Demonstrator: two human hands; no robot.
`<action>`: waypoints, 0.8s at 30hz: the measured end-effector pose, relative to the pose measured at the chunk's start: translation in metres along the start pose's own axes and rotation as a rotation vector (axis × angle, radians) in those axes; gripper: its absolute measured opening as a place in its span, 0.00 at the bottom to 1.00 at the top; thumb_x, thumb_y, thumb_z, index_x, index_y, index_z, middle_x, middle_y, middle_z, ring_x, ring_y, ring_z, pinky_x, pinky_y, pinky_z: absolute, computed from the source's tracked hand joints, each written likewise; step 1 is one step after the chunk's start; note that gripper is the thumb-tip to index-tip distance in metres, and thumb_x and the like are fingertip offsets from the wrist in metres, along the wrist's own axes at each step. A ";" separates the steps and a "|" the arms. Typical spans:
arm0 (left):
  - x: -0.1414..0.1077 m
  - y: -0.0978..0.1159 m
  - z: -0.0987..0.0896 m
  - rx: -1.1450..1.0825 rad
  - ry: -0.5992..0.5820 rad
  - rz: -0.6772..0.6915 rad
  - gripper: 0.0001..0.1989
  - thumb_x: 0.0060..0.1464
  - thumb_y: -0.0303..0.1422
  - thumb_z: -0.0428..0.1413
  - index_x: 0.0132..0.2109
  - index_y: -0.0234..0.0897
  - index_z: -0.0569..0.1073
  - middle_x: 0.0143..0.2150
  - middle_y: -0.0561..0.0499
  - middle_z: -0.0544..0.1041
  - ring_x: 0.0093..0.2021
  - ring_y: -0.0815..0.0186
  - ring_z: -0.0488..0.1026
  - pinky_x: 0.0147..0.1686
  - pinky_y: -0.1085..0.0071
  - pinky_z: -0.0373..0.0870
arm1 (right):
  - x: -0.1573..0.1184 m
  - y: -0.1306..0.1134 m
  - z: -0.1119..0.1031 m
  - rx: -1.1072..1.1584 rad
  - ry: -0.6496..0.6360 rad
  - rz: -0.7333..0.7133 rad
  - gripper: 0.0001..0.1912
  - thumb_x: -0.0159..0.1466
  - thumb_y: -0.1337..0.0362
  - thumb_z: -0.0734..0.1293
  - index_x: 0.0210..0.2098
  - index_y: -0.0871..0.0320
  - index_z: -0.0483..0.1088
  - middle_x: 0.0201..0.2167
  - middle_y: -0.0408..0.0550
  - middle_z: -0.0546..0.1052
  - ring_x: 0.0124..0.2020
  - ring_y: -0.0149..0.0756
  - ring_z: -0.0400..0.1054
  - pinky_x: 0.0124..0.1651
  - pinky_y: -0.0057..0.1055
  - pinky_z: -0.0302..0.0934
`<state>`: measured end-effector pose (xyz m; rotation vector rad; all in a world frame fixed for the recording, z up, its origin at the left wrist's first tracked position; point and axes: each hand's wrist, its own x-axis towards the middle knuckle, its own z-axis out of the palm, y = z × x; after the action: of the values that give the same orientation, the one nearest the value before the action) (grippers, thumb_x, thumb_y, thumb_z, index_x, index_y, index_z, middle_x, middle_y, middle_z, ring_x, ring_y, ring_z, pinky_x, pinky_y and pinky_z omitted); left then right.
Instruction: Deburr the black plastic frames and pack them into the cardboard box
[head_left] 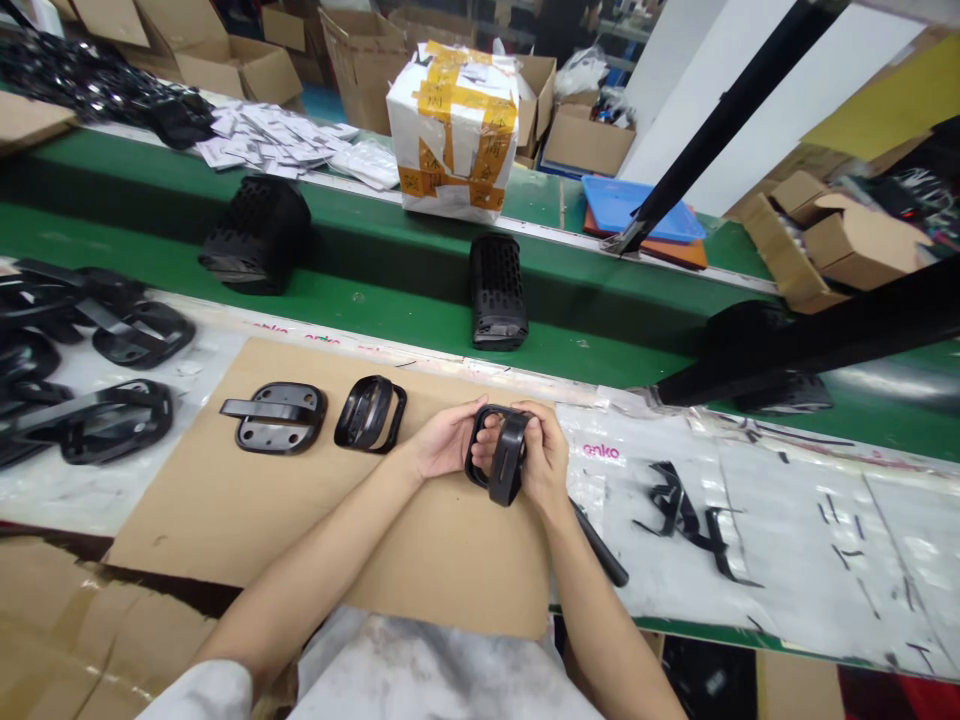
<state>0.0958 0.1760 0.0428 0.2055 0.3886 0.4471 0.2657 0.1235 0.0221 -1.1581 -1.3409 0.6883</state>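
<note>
Black plastic frame (508, 462) gripped in my left hand (448, 440) and right hand (544, 458), both closed narrowly around it, over cardboard sheet (225, 500); left forearm (322, 550) and right forearm (592, 610) angle inward; two similar frames (279, 417) (370, 414) lie on the sheet, black rod (600, 545) just beside my right hand

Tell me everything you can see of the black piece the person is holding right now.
The black moulded plastic frame is a rounded, ring-like loop with a flat strap-like bar running across it, and its surface has a slight sheen. It stands roughly on edge, gripped between the left hand and the right hand, whose fingers cover part of it. It sits above the brown cardboard sheet; whether it touches the sheet cannot be seen.
</note>
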 end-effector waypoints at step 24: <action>0.010 -0.014 0.004 0.327 0.240 0.415 0.22 0.47 0.44 0.73 0.38 0.29 0.79 0.31 0.49 0.79 0.29 0.69 0.73 0.33 0.74 0.68 | 0.002 -0.001 -0.001 -0.104 0.087 0.003 0.17 0.76 0.53 0.59 0.48 0.53 0.76 0.44 0.49 0.81 0.47 0.41 0.75 0.52 0.40 0.68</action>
<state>0.1111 0.1679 0.0394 0.5590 0.6593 0.8206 0.2669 0.1244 0.0233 -1.2597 -1.3142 0.5691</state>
